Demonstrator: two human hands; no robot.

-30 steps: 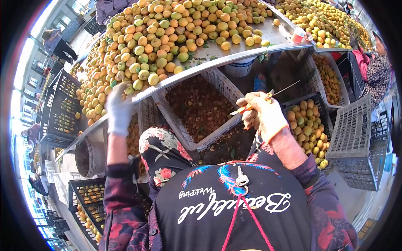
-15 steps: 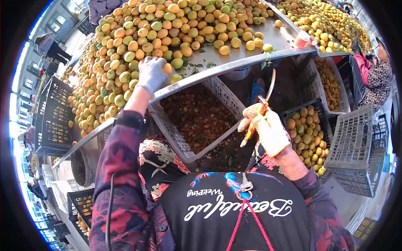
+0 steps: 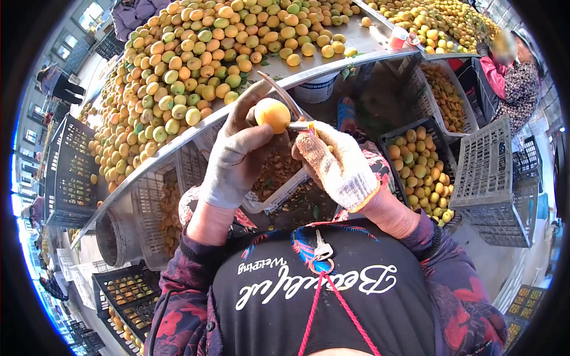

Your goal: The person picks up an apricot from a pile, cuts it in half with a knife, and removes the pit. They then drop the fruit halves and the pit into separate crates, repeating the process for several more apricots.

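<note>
My left hand (image 3: 228, 151), in a grey-white stained glove, has its fingers wrapped round a smooth yellow-orange fruit (image 3: 273, 115). My right hand (image 3: 335, 163), in a white knit glove with brown stains, grips a cutting tool (image 3: 283, 95) with a yellow-orange handle. One long, slightly curved prong of the tool reaches up past the fruit, and a shorter metal part lies right at the fruit's right side. Both hands are close together in front of my chest. Below them, partly hidden, is a plastic crate (image 3: 265, 200) with brown-orange scraps inside.
A metal table (image 3: 332, 66) heaped with yellow, orange and green fruit slopes ahead. To the right stand a crate of fruit (image 3: 424, 172) and a grey slatted crate (image 3: 484, 172). A bucket (image 3: 114, 237) and dark crates are on the left. A person (image 3: 516, 83) sits at right.
My left hand has drawn back from the fruit heap, bringing a fruit in front of me. My right hand has moved left with the tool, up to that fruit. The view has shifted slightly.
</note>
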